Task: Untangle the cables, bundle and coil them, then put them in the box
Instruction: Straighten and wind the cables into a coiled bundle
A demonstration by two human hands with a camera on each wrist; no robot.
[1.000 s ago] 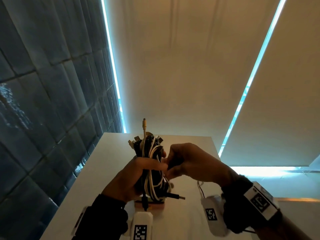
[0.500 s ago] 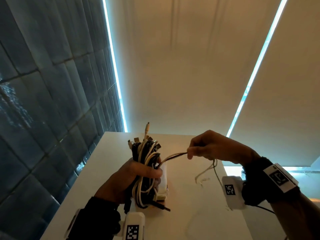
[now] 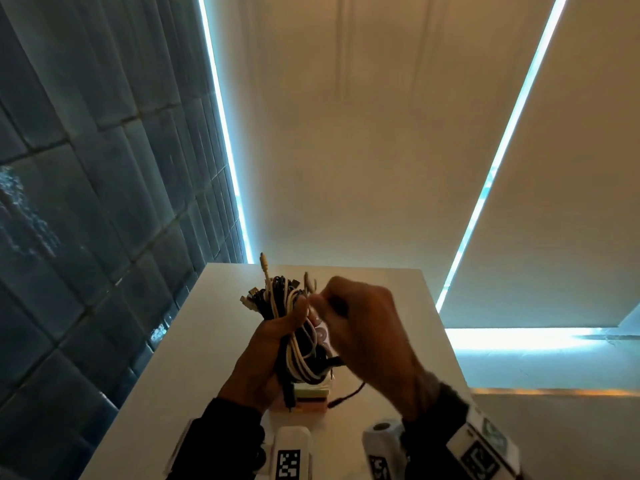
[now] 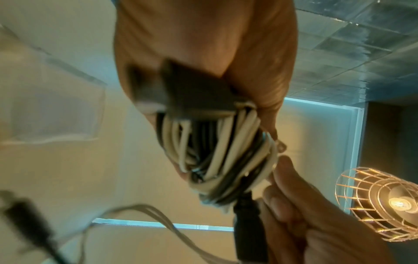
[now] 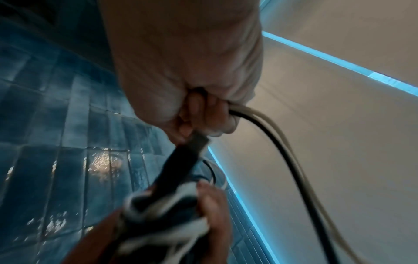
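left hand (image 3: 266, 355): low in the middle of the head view, fingers curled round the bundle of cables (image 3: 294, 327), holding it upright above the bench (image 3: 180, 358); the thumb crosses the front of the bundle.
right hand (image 3: 367, 327): just right of the bundle and touching it, fingers closed in a grip on a black and a pale cable; in the right wrist view these two loose cables (image 5: 282, 142) leave the fist and curve down the right side of the frame.
bundle of cables: black and white strands wound together, plug ends sticking out of the top, one pale plug (image 3: 264, 263) standing highest; in the left wrist view the coil (image 4: 217, 151) fills the centre, blurred, with a black plug (image 4: 246, 219) hanging below it against the right hand's fingers (image 4: 287, 178).
loose end: a thin dark lead with a plug (image 3: 346, 398) trails to the bench under the right hand.
box (image 3: 308, 396): small, on the bench right under the bundle, mostly hidden by it; whether it touches the bundle cannot be told.
bench: pale, narrow, running from the bottom centre up to mid-frame.
surroundings: dark tiled wall (image 3: 86, 202) at left; a wire-cage lamp (image 4: 382, 205) at lower right of the left wrist view.
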